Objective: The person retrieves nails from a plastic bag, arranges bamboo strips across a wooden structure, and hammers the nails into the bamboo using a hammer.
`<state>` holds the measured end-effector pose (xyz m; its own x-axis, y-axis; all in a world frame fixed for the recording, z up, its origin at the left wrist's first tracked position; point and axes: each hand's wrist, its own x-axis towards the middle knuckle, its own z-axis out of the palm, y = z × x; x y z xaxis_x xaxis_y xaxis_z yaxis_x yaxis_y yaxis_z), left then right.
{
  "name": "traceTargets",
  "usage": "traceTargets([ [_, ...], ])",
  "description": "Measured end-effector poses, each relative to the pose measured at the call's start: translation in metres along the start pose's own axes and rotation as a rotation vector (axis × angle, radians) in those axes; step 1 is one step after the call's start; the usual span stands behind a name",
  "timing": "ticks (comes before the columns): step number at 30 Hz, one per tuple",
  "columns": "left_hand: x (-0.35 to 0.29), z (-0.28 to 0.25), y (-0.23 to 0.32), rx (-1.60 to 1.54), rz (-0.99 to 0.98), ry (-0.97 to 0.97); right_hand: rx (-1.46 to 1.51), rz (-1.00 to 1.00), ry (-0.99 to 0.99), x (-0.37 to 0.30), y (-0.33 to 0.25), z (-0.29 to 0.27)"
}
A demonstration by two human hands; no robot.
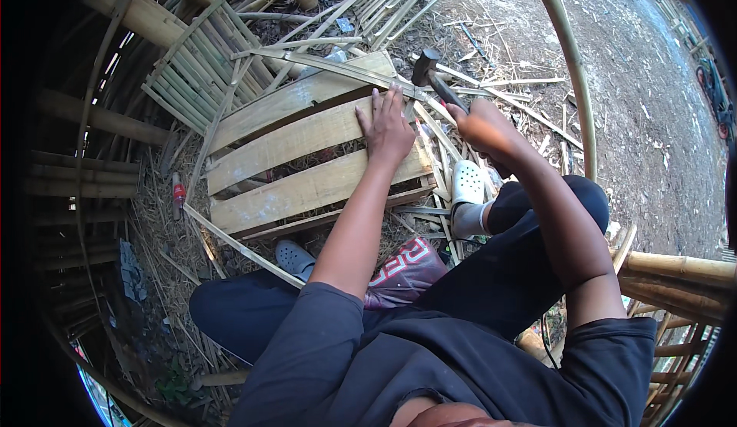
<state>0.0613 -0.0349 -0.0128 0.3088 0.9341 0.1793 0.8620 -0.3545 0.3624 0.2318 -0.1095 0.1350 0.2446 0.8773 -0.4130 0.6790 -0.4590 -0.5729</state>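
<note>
My right hand [485,129] is closed round the handle of a hammer [443,89]. The hammer's dark head is just above the far right corner of a wooden slatted crate [295,139], beside the end of a thin bamboo strip [330,65]. On the crate's slats rests my left hand [388,131], palm down with fingers apart. Its fingertips reach the strip close to the hammer head. The strip joins other split strips [209,147] along the crate's far and left sides. No nail can be made out.
A panel of bamboo slats [203,66] leans at the far left. Loose split bamboo [384,5] lies beyond the crate, with offcuts [530,108] to its right. A curved bamboo pole [572,51] arches at the right. A red-labelled bottle [178,193] stands left of the crate.
</note>
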Motion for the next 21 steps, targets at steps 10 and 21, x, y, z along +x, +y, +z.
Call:
traceTargets([
  [10,0.002,-0.002,0.002,0.021,-0.022,-0.028,0.010,-0.015,0.079,-0.002,-0.010,-0.005],
  [21,0.001,-0.004,0.001,0.015,-0.020,-0.028,-0.033,-0.169,0.293,0.005,-0.036,-0.018],
])
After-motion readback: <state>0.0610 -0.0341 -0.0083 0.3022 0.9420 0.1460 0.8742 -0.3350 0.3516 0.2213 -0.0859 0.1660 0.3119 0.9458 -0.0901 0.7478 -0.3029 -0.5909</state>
